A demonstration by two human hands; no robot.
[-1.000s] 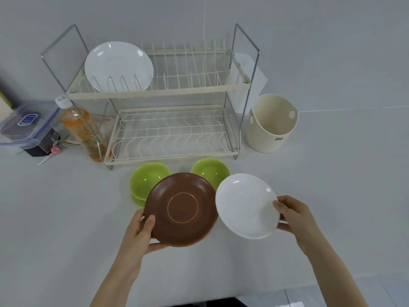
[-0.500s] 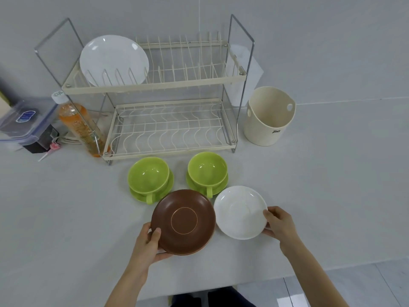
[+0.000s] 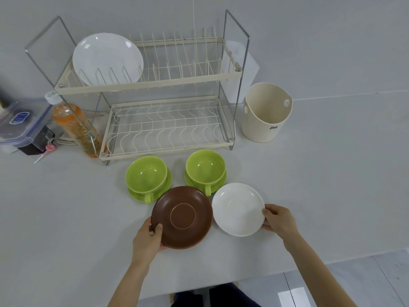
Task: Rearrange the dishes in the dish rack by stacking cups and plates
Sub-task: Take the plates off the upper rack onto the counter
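My left hand (image 3: 148, 239) grips the near-left rim of a brown saucer (image 3: 182, 217), thumb on top. My right hand (image 3: 279, 220) holds the right rim of a small white saucer (image 3: 238, 209). Both saucers sit low over the counter, side by side. Behind them stand two green cups, the left cup (image 3: 146, 175) and the right cup (image 3: 205, 167), each on a green saucer. The two-tier dish rack (image 3: 155, 85) stands at the back, with one large white plate (image 3: 107, 57) upright in its top tier's left end. Its lower tier holds nothing.
A cream bucket (image 3: 264, 114) stands right of the rack. An orange bottle (image 3: 76, 127) leans at the rack's left, beside a clear plastic box (image 3: 21, 120). The counter's front edge runs just behind my forearms.
Both saucers have come down from a raised, tilted hold to lie nearly flat at the counter. The green cups, hidden partly before, now show in full.
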